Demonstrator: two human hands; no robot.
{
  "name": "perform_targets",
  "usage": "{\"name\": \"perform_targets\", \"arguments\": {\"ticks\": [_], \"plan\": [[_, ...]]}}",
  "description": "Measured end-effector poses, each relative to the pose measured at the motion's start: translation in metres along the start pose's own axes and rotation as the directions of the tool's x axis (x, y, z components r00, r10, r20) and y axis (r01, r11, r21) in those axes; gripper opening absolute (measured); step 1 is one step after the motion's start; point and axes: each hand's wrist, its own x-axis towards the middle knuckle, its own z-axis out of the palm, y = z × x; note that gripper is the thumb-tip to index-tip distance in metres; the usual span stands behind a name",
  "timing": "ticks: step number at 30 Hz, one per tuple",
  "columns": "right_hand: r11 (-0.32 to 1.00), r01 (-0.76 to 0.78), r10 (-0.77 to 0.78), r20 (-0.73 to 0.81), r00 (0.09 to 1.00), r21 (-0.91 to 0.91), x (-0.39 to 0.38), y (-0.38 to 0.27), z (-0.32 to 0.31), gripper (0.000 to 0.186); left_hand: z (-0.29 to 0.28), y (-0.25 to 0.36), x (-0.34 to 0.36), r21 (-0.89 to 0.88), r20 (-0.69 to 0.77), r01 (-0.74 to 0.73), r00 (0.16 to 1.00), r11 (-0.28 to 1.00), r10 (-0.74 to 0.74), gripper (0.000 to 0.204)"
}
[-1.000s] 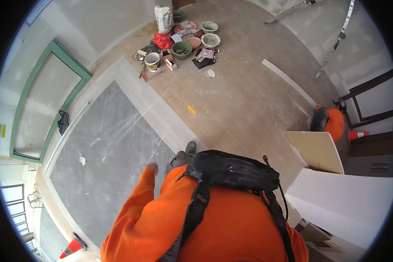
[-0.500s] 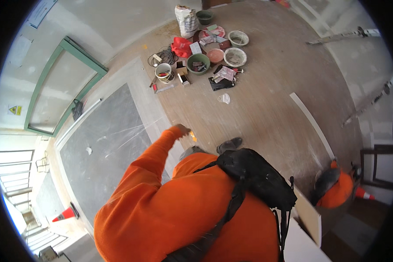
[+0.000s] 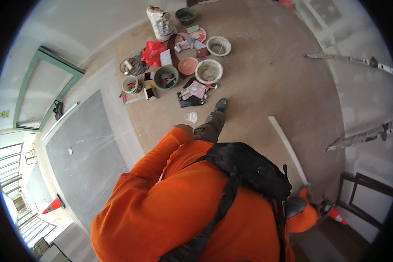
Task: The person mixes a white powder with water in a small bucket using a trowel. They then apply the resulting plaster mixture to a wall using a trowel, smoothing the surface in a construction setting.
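My left hand (image 3: pixel 187 131) hangs in front of my body, beside my forward leg (image 3: pixel 212 126), at the end of an orange sleeve. Its fingers are mostly turned out of sight, and I see nothing in it. My right hand is out of view. On the floor just beyond the left hand lies a small white crumpled piece (image 3: pixel 191 117). Farther ahead are pink-stained cloths on black plastic (image 3: pixel 191 93), a whitish basin (image 3: pixel 209 71), a green basin (image 3: pixel 166 77) with tools and a pink basin (image 3: pixel 188 66). A black bag (image 3: pixel 249 170) is strapped across my front.
A bucket of tools (image 3: pixel 131 84), coiled cable (image 3: pixel 135 65) and a white sack (image 3: pixel 161 24) stand ahead. A long white strip (image 3: pixel 288 148) lies at right, near a person in orange (image 3: pixel 303 216). A green frame (image 3: pixel 48 89) leans at left; a traffic cone (image 3: pixel 53 205) stands lower left.
I have stepped forward, one leg now stretched out ahead. The floor items have shifted left and nearer in the picture. My left hand has moved closer to my leg.
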Motion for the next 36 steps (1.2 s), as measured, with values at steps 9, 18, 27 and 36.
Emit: {"name": "perform_targets", "arguments": {"ticks": [9, 18, 27, 36], "plan": [[0.995, -0.054, 0.05, -0.041, 0.998, -0.086, 0.091, -0.255, 0.04, 0.028, -0.208, 0.078, 0.173, -0.142, 0.122, -0.149, 0.978, 0.979, 0.167, 0.056], [0.98, 0.027, 0.01, 0.184, 0.983, -0.198, 0.271, -0.485, 0.187, 0.027, -0.259, 0.113, 0.371, -0.076, -0.037, -0.378, 0.926, 0.923, 0.376, 0.046], [0.852, 0.38, -0.143, 0.538, 0.831, -0.359, 0.448, -0.815, 0.373, 0.026, -0.466, 0.233, 0.373, -0.764, -0.264, -0.033, 0.927, 0.645, -0.266, 0.038], [0.491, 0.765, -0.091, 0.849, 0.521, -0.417, 0.44, -1.105, 0.67, 0.025, -0.562, 0.256, 0.417, -0.944, -0.248, -0.104, 0.85, 0.315, -0.464, 0.03]]}}
